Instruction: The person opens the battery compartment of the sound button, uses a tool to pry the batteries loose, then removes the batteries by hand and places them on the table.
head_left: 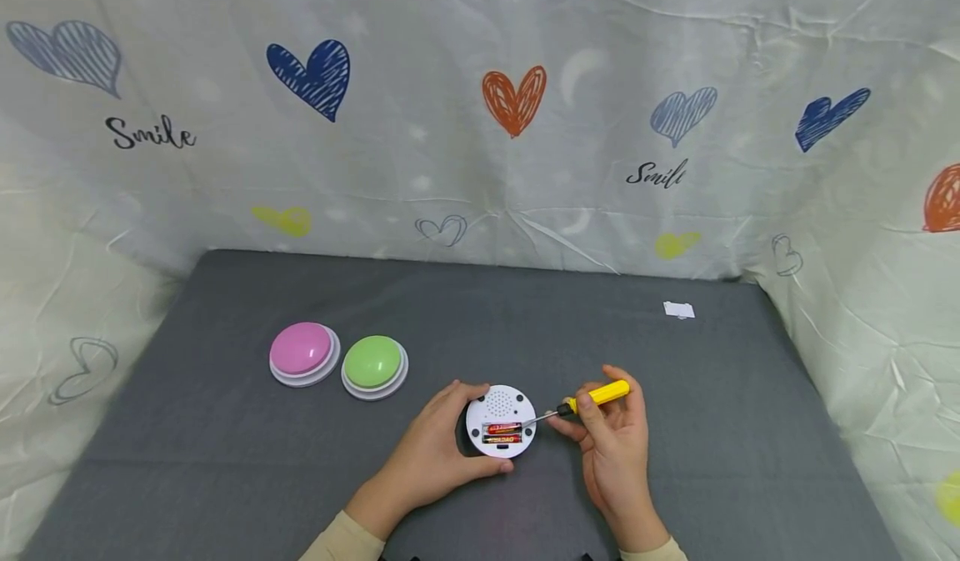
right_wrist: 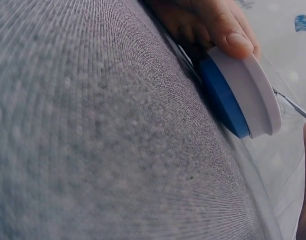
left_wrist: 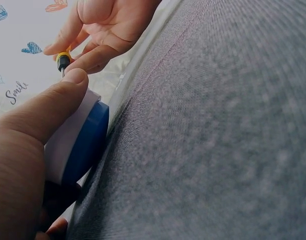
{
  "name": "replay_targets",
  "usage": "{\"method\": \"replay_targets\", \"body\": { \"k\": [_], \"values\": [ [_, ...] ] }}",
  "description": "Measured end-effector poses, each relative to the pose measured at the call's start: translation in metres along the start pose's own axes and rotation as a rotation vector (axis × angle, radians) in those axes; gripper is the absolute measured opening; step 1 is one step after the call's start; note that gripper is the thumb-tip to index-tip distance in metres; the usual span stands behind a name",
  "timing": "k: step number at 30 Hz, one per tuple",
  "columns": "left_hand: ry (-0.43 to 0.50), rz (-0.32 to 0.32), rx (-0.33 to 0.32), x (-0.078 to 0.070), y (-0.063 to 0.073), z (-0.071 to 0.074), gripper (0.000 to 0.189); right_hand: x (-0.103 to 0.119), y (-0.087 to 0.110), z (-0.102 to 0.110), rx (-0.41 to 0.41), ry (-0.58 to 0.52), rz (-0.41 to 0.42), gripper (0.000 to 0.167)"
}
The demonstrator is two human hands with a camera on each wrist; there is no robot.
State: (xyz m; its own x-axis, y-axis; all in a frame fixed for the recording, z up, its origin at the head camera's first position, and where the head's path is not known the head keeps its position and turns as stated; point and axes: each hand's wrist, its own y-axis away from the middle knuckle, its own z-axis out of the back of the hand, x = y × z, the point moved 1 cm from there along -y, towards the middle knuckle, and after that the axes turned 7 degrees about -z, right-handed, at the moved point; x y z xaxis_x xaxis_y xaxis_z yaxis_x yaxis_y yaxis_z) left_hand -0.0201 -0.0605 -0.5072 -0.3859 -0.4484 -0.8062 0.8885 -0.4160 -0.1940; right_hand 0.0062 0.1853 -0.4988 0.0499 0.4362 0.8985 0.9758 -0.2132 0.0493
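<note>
A round push button lies dome-down on the grey cloth, its white base (head_left: pixel 517 448) facing up; the wrist views show its blue dome (left_wrist: pixel 88 137) underneath. Two red batteries (head_left: pixel 502 438) sit side by side in the uncovered battery compartment. My left hand (head_left: pixel 431 453) grips the base by its rim, thumb at the near edge and fingers at the far edge. A yellow-handled screwdriver (head_left: pixel 603 393) is held between the thumb and fingers of my right hand (head_left: pixel 618 453). Its metal shaft (right_wrist: pixel 295 107) slants down to the left, tip at the right end of the batteries.
Left of my hands, a pink push button (head_left: pixel 300 348) and a green push button (head_left: pixel 372 362) stand dome-up. A small white piece (head_left: pixel 678 310) lies at the back right of the table (head_left: pixel 712 394). Behind hangs a white curtain (head_left: pixel 420 152) with printed hearts.
</note>
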Motion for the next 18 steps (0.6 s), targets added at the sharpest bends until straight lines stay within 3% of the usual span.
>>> {"method": "replay_targets", "body": {
  "k": [9, 18],
  "values": [
    [0.000, 0.006, 0.008, 0.001, 0.000, 0.000, 0.097, 0.006, -0.003, 0.001, -0.034, 0.006, 0.059, 0.082],
    [-0.014, -0.006, -0.002, 0.003, 0.002, -0.001, 0.095, 0.014, -0.008, 0.002, -0.031, -0.044, 0.174, 0.074]
  ]
}}
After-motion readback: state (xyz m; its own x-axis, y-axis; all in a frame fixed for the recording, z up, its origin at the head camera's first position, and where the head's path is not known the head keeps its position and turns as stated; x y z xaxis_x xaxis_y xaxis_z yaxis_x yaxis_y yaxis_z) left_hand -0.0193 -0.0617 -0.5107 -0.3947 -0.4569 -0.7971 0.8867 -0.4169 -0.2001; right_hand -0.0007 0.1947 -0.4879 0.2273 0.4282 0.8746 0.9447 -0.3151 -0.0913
